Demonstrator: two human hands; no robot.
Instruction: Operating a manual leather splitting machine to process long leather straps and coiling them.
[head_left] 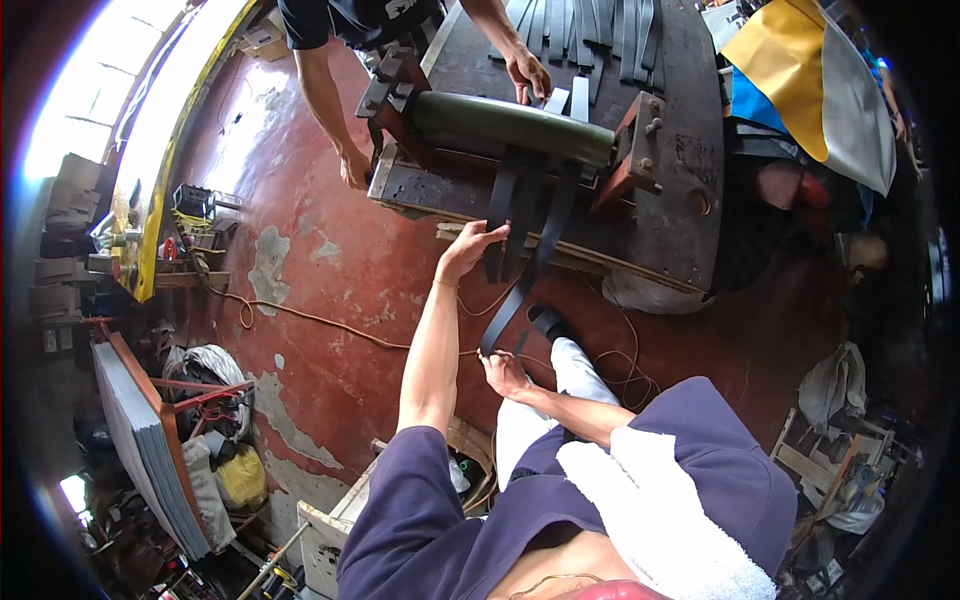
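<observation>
Several long black strips hang from the near side of a green metal roller, which sits between brown metal end brackets on the table. My left hand is raised to these strips just beyond the table's near edge, its thumb and fingers closed at one of them. Lower down, close to my knee, my right hand pinches the bottom end of a longer black strip that curves down from the roller. Across the table, a co-worker's hand reaches over strips at the roller's far side.
More flat dark strips lie on the far part of the dark table. The co-worker's other hand hangs by the left bracket. An orange cord crosses the red floor. A stack of grey sheets leans at the left.
</observation>
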